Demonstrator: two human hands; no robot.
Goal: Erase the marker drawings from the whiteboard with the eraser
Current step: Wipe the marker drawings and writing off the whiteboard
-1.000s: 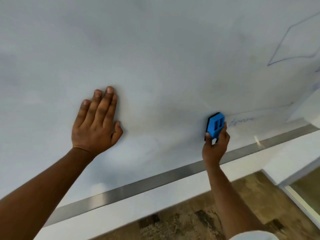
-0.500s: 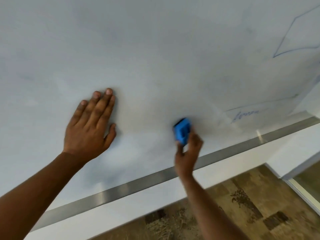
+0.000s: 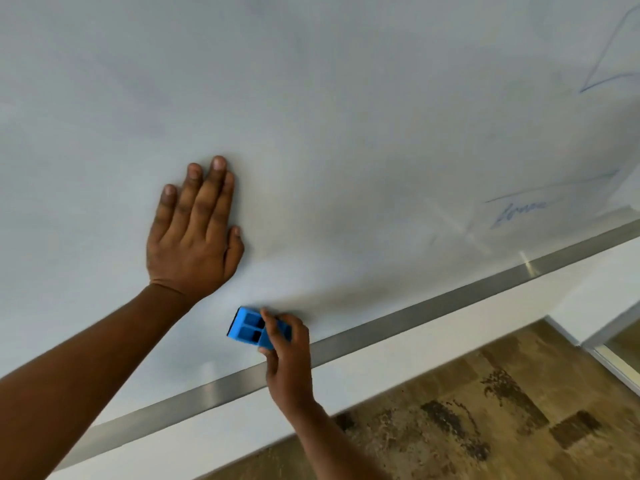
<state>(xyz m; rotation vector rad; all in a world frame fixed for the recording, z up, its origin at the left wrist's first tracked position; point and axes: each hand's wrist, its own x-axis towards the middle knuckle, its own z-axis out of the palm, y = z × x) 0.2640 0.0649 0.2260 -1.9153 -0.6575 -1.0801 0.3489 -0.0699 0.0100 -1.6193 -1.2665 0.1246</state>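
Blue eraser (image 3: pixel 258 328), pinched in the right hand (image 3: pixel 289 355), has swept left, away from the scribble (image 3: pixel 521 213); left hand (image 3: pixel 194 237) stays flat, fingers together; drawings remain.

A single head-worn wide-angle camera looks forward and down, close against the whiteboard (image 3: pixel 346 116), taking in both forearms, the board's metal bottom rail (image 3: pixel 415 317) and patterned floor (image 3: pixel 485 410) below.
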